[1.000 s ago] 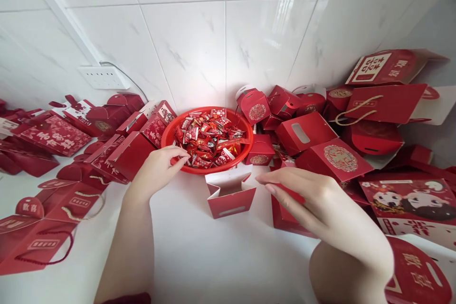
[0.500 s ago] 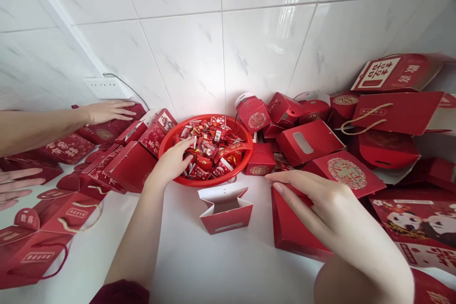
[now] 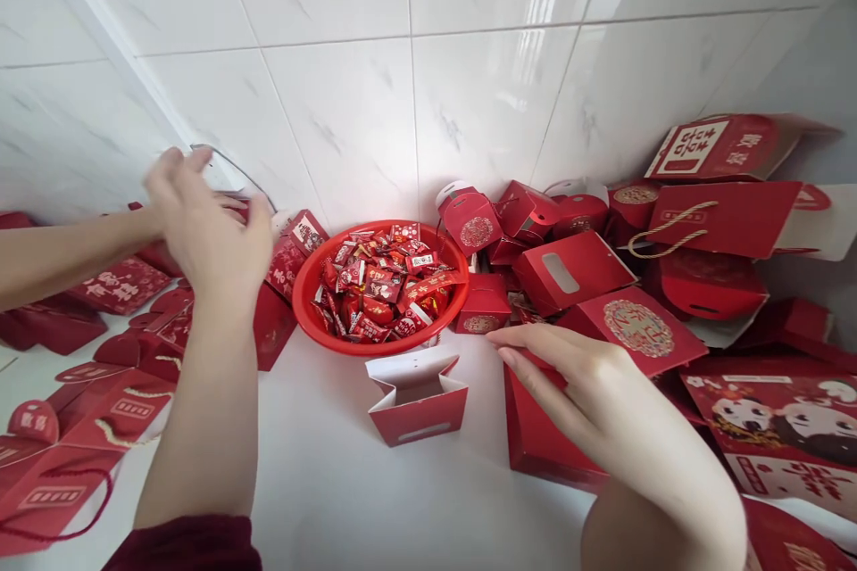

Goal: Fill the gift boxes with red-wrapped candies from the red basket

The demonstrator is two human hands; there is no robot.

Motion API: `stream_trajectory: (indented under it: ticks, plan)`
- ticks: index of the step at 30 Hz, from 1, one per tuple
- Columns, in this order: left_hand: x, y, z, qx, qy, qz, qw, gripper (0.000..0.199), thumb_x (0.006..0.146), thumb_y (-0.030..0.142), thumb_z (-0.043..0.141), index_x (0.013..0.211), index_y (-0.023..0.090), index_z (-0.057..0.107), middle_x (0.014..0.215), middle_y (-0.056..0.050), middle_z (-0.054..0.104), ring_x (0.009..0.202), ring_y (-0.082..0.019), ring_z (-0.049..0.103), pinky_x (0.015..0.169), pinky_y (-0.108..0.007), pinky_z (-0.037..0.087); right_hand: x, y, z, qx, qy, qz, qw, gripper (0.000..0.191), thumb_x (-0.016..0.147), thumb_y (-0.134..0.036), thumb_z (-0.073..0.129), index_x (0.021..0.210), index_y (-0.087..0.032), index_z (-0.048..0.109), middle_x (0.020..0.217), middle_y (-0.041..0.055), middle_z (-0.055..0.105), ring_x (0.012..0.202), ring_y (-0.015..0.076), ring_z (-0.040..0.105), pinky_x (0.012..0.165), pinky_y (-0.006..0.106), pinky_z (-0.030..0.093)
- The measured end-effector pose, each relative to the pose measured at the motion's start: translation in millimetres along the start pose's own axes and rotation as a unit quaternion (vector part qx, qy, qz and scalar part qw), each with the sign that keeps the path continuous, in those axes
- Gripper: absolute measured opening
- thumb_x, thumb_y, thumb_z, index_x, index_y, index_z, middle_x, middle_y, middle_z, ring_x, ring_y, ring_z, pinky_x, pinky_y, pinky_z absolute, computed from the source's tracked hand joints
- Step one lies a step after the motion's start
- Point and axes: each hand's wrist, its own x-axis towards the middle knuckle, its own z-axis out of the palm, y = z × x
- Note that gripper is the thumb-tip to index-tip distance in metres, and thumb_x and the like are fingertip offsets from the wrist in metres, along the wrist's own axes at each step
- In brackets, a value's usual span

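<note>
My left hand (image 3: pixel 218 236), blurred at the fingers, is raised at the left of the candy bowl, thumb apart from the fingers; nothing shows in it. Behind it, a co-worker's forearm (image 3: pixel 73 254) reaches in from the left, their hand mostly hidden. The red plastic bowl (image 3: pixel 299 321) is full of wrapped candies (image 3: pixel 381 285). In front of it stands a small red paper box (image 3: pixel 421 417) with its top open. My right hand (image 3: pixel 589 384) is held over a larger red box (image 3: pixel 545 437), fingers stretched out and nothing visible in them; contact is unclear.
Red gift boxes are heaped at the right, among them a panda-printed box (image 3: pixel 777 415) and a box with a rope handle (image 3: pixel 729 214). More red boxes (image 3: pixel 127 410) stand in rows at the left. A tiled wall (image 3: pixel 341 125) closes off the back of the white tabletop (image 3: pixel 375 508).
My left hand has left the candies and swung up and left, in front of the co-worker's hand. The co-worker's other hand has gone from view. My right hand stays nearly still.
</note>
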Motion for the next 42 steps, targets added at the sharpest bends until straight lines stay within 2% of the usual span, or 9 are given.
stream_trajectory:
  ticks: [3, 6, 8, 13, 20, 27, 31, 36, 42]
  plan:
    - [-12.0, 19.2, 26.7, -0.083, -0.035, 0.007, 0.996, 0.057, 0.096, 0.055, 0.045, 0.134, 0.015, 0.055, 0.132, -0.011, 0.058, 0.113, -0.023, 0.061, 0.089, -0.041, 0.047, 0.2, -0.1, 1.2, 0.007, -0.009, 0.008, 1.0, 0.024, 0.103, -0.03, 0.043, 0.114, -0.025, 0.065, 0.109, 0.0037, 0.072, 0.096, 0.0211, 0.069, 0.082, 0.032, 0.056]
    - [-48.8, 44.2, 73.5, -0.111, -0.381, 0.11, 0.911, 0.045, 0.088, 0.05, 0.059, 0.122, 0.022, 0.065, 0.118, -0.009, 0.069, 0.104, -0.025, 0.066, 0.089, -0.037, 0.05, 0.5, -0.3, 3.0, 0.009, -0.016, 0.014, 1.0, 0.025, 0.103, -0.03, 0.043, 0.114, -0.025, 0.065, 0.108, 0.0041, 0.072, 0.096, 0.0214, 0.069, 0.082, 0.033, 0.056]
    - [-71.4, 53.5, 98.7, -0.096, -0.466, 0.113, 0.872, 0.04, 0.081, 0.044, 0.068, 0.114, 0.022, 0.07, 0.111, -0.009, 0.072, 0.097, -0.028, 0.068, 0.083, -0.036, 0.05, 1.4, -0.2, 4.0, 0.008, -0.02, 0.016, 1.0, 0.026, 0.103, -0.03, 0.043, 0.115, -0.024, 0.065, 0.109, 0.0043, 0.072, 0.097, 0.0216, 0.069, 0.083, 0.033, 0.056]
    - [-86.6, 47.6, 111.5, -0.103, -0.464, 0.084, 0.876, 0.022, 0.087, 0.035, 0.06, 0.093, 0.02, 0.075, 0.09, -0.006, 0.075, 0.081, -0.023, 0.068, 0.073, -0.031, 0.047, 6.3, 0.9, 6.5, 0.012, -0.029, 0.018, 0.999, 0.026, 0.103, -0.03, 0.043, 0.116, -0.025, 0.064, 0.111, 0.0037, 0.072, 0.098, 0.0208, 0.07, 0.083, 0.034, 0.057]
    - [-64.4, 12.3, 67.4, -0.091, -0.388, -0.042, 0.916, 0.049, 0.084, 0.063, 0.056, 0.086, 0.017, 0.075, 0.069, -0.002, 0.071, 0.066, -0.02, 0.062, 0.061, -0.029, 0.043, 10.8, 2.1, 12.0, 0.007, -0.032, 0.015, 0.999, 0.026, 0.103, -0.03, 0.043, 0.114, -0.025, 0.066, 0.11, 0.0037, 0.073, 0.097, 0.0214, 0.07, 0.082, 0.034, 0.057]
    - [-54.6, -9.4, 34.7, 0.04, -0.202, -0.014, 0.978, 0.042, 0.09, 0.039, 0.054, 0.125, 0.021, 0.067, 0.123, -0.011, 0.07, 0.117, -0.033, 0.059, 0.097, -0.044, 0.046, 9.2, 1.7, 16.4, 0.0, -0.041, 0.017, 0.999, 0.026, 0.103, -0.031, 0.043, 0.115, -0.025, 0.065, 0.108, 0.005, 0.073, 0.093, 0.0221, 0.071, 0.08, 0.034, 0.057]
    - [-57.6, 7.7, 45.7, -0.08, -0.328, 0.068, 0.939, 0.035, 0.092, 0.034, 0.051, 0.118, 0.022, 0.071, 0.123, -0.005, 0.071, 0.114, -0.024, 0.063, 0.103, -0.035, 0.045, 5.7, -0.8, 14.7, 0.007, -0.043, 0.003, 0.999, 0.025, 0.103, -0.032, 0.043, 0.116, -0.026, 0.065, 0.11, 0.0046, 0.073, 0.096, 0.022, 0.071, 0.082, 0.034, 0.056]
    - [-67.9, 30.3, 71.0, -0.07, -0.585, 0.159, 0.792, 0.022, 0.085, 0.032, 0.059, 0.092, 0.027, 0.079, 0.098, -0.001, 0.078, 0.086, -0.02, 0.071, 0.08, -0.027, 0.051, 2.4, -2.9, 11.4, 0.015, -0.035, 0.003, 0.999, 0.025, 0.103, -0.033, 0.044, 0.114, -0.025, 0.064, 0.111, 0.0042, 0.072, 0.097, 0.0217, 0.07, 0.084, 0.034, 0.056]
    - [-70.9, 20.6, 85.5, 0.059, -0.566, 0.145, 0.81, 0.022, 0.065, 0.027, 0.074, 0.087, 0.028, 0.078, 0.099, -0.005, 0.076, 0.094, -0.027, 0.068, 0.08, -0.031, 0.049, -0.3, -0.8, 8.2, 0.022, -0.043, 0.014, 0.999, 0.026, 0.103, -0.034, 0.043, 0.115, -0.027, 0.064, 0.112, 0.0022, 0.072, 0.098, 0.0206, 0.07, 0.084, 0.033, 0.055]
